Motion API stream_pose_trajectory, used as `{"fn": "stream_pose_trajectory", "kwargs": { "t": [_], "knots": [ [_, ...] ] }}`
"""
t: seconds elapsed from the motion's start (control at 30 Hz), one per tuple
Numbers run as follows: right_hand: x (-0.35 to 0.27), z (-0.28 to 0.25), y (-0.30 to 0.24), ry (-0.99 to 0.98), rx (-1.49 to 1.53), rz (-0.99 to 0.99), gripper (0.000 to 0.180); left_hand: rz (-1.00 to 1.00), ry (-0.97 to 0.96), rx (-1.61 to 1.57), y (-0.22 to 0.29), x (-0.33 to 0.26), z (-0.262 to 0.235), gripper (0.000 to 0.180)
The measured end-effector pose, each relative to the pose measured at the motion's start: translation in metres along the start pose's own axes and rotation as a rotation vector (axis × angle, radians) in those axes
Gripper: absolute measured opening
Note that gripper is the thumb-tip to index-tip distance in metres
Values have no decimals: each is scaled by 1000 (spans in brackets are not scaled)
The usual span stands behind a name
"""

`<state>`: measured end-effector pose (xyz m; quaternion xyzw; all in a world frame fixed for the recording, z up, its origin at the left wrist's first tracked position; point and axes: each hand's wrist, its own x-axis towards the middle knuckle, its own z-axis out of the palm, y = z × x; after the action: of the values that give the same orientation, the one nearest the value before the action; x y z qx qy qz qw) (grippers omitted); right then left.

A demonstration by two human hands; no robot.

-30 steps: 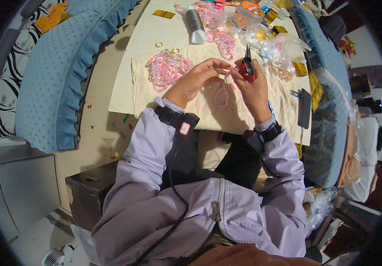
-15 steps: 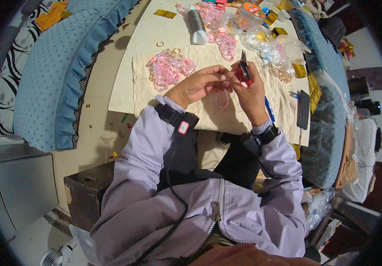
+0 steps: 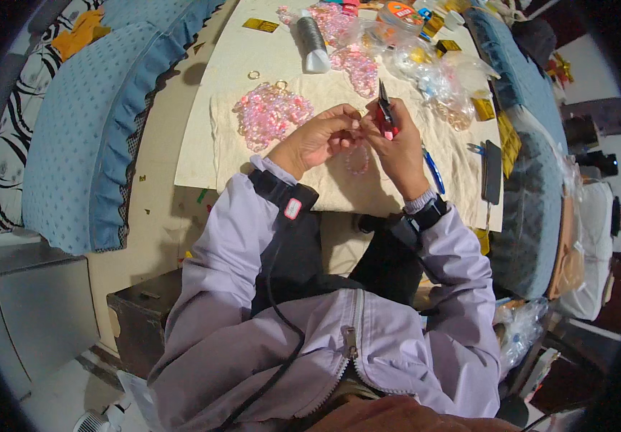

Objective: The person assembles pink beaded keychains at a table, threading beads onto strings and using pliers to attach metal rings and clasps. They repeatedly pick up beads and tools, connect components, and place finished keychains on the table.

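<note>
My left hand and my right hand meet fingertip to fingertip over the cloth. A small loop of pink beads hangs beneath the fingers, its upper end pinched by the left hand. Tucked in my right hand are red-handled pliers, their dark pointed jaws aimed away from me. The right fingertips also touch the work at the pinch, where details are too small to make out. Left of the hands lies a heap of pink bead strands, with a gold ring at its far edge.
A cream cloth covers the near table. Beyond it stand a grey thread spool, more pink beads and clear plastic bags. Blue-handled pliers and a dark phone-like slab lie on the right.
The view has shifted slightly. Both hands stay together around the bead loop, and the pliers' jaws now point a little more to the left.
</note>
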<state>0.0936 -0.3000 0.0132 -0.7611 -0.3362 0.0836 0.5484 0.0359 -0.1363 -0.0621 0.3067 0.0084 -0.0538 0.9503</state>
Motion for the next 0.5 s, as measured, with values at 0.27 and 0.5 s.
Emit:
{"fn": "stream_pose_trajectory", "kwargs": {
  "t": [0.27, 0.5],
  "knots": [
    [1, -4, -8, -54, 82, 22, 27, -175, -21, -116, 14, -12, 6, 19],
    [-1, -5, -12, -91, -17, -25, 26, -158, 55, -206, 13, -13, 11, 22]
  ]
}}
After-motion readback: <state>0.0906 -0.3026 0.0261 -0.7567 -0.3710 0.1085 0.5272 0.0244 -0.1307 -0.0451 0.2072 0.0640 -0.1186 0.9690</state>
